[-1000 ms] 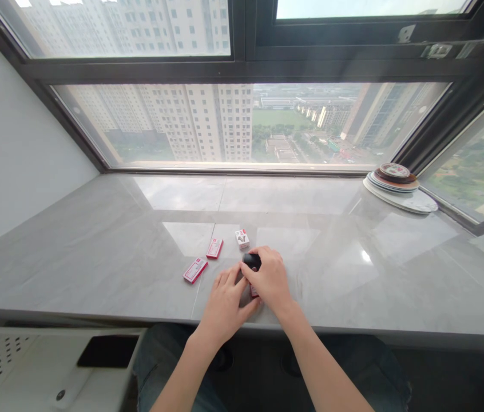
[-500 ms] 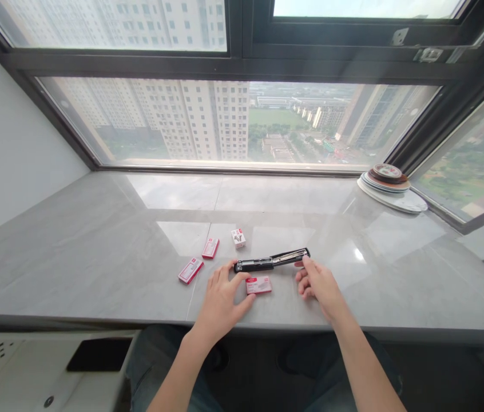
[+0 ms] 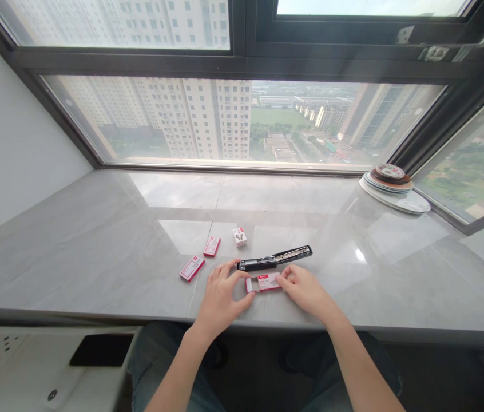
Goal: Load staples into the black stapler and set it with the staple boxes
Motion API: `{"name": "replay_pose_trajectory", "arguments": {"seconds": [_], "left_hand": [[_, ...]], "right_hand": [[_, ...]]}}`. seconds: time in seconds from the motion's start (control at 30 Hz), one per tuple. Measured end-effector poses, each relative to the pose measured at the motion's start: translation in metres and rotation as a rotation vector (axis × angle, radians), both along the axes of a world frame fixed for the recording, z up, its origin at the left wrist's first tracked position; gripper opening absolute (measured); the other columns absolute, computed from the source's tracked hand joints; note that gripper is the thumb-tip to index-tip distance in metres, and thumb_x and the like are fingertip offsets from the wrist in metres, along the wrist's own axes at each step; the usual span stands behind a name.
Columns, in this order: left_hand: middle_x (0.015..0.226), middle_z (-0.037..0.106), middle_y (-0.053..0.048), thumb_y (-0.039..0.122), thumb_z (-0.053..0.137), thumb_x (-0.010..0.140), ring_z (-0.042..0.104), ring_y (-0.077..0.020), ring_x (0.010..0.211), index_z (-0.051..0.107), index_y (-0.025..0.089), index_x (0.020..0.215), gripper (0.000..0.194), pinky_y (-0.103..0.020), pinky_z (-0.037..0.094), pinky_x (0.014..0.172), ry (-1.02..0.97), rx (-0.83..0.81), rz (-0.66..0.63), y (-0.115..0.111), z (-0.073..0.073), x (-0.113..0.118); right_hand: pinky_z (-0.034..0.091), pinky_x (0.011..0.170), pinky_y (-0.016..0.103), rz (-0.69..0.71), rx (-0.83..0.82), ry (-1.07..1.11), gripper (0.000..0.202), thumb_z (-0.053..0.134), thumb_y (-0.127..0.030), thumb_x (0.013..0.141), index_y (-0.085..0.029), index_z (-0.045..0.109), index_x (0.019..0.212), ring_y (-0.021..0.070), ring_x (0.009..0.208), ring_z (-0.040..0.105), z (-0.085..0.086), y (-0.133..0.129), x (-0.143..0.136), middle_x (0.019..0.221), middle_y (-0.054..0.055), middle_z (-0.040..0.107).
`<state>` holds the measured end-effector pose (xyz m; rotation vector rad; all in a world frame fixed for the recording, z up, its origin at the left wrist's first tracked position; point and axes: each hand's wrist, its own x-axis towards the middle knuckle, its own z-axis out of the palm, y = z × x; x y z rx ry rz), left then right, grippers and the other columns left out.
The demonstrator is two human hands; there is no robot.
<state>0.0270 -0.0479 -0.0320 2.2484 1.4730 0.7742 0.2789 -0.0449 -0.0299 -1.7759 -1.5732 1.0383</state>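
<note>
A small red and white box [image 3: 269,281] lies near the counter's front edge, its sleeve slid partly to the right off its tray. My left hand [image 3: 223,290] holds the tray's left end between thumb and finger, another fingertip near the stapler. My right hand [image 3: 301,286] pinches the sleeve's right end. Just behind the box lies a black stapler [image 3: 259,263], opened out flat with its metal channel showing. Two more red and white boxes [image 3: 191,268] [image 3: 211,246] lie to the left, and a small white box [image 3: 239,236] stands behind the stapler.
Stacked round plates or coasters [image 3: 392,186] sit at the back right by the window. The grey counter [image 3: 74,257] runs up to the window frame. Below its front edge at left is a white cabinet [image 3: 23,377] with a dark rectangle on top.
My right hand has left the stapler's right end and come down to the box. The box's sleeve has slid right, and part of the tray now shows.
</note>
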Motion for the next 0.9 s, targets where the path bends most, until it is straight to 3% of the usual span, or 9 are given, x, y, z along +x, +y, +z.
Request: {"name": "replay_pose_trajectory", "arguments": {"seconds": [0.1, 0.2, 0.3, 0.4, 0.53, 0.73, 0.9], "left_hand": [[0.155, 0.049, 0.000, 0.028, 0.074, 0.087, 0.043, -0.0309, 0.142, 0.068, 0.033, 0.118, 0.033, -0.053, 0.037, 0.117, 0.026, 0.037, 0.004, -0.003, 0.001, 0.004], [0.157, 0.048, -0.001, 0.028, 0.071, 0.089, 0.043, -0.0312, 0.142, 0.066, 0.033, 0.123, 0.036, -0.053, 0.039, 0.116, 0.050, 0.062, 0.011, -0.005, 0.001, 0.007], [0.159, 0.047, -0.003, 0.028, 0.070, 0.090, 0.043, -0.0316, 0.142, 0.065, 0.033, 0.128, 0.038, -0.055, 0.039, 0.116, 0.066, 0.085, 0.018, -0.005, 0.000, 0.008], [0.159, 0.046, -0.002, 0.028, 0.070, 0.090, 0.044, -0.0321, 0.141, 0.065, 0.034, 0.130, 0.041, -0.056, 0.039, 0.116, 0.066, 0.093, 0.015, -0.006, 0.000, 0.008], [0.159, 0.047, -0.002, 0.027, 0.070, 0.090, 0.045, -0.0318, 0.141, 0.065, 0.035, 0.131, 0.042, -0.056, 0.039, 0.117, 0.060, 0.085, 0.011, -0.006, 0.001, 0.008], [0.159, 0.048, -0.001, 0.027, 0.074, 0.088, 0.046, -0.0317, 0.141, 0.067, 0.033, 0.124, 0.037, -0.056, 0.040, 0.116, 0.012, 0.053, 0.003, -0.004, -0.001, 0.004], [0.160, 0.048, 0.001, 0.027, 0.074, 0.089, 0.046, -0.0292, 0.141, 0.068, 0.033, 0.120, 0.033, -0.052, 0.040, 0.116, 0.000, 0.027, 0.004, -0.001, -0.004, 0.002]], "right_hand": [[0.036, 0.056, 0.027, -0.027, 0.193, -0.119, 0.022, 0.057, -0.043, 0.096, -0.024, 0.067, 0.102, 0.0181, 0.057, 0.055, 0.017, 0.002, -0.010, 0.057, -0.005, 0.057], [0.039, 0.060, 0.028, 0.041, 0.257, -0.103, 0.025, 0.055, -0.042, 0.098, -0.025, 0.070, 0.109, 0.0192, 0.061, 0.059, 0.026, 0.010, -0.032, 0.059, -0.004, 0.060], [0.042, 0.060, 0.029, 0.071, 0.174, 0.060, 0.029, 0.055, -0.044, 0.097, -0.021, 0.071, 0.105, 0.0191, 0.061, 0.061, 0.020, 0.018, -0.052, 0.062, -0.001, 0.064], [0.045, 0.056, 0.027, 0.017, 0.066, 0.315, 0.037, 0.058, -0.049, 0.095, -0.017, 0.068, 0.110, 0.0169, 0.055, 0.057, 0.004, 0.023, -0.064, 0.062, -0.001, 0.065], [0.041, 0.052, 0.025, -0.040, 0.078, 0.449, 0.038, 0.065, -0.049, 0.091, -0.017, 0.066, 0.111, 0.0134, 0.050, 0.047, -0.005, 0.028, -0.075, 0.058, -0.005, 0.057], [0.039, 0.057, 0.025, 0.035, 0.291, 0.179, 0.021, 0.059, -0.040, 0.096, -0.023, 0.071, 0.097, 0.0144, 0.056, 0.050, 0.025, 0.024, -0.082, 0.059, -0.005, 0.055], [0.033, 0.059, 0.026, 0.271, 0.337, -0.137, 0.011, 0.061, -0.026, 0.092, -0.027, 0.071, 0.087, 0.0147, 0.061, 0.054, 0.036, 0.001, -0.067, 0.066, -0.004, 0.062]]}}
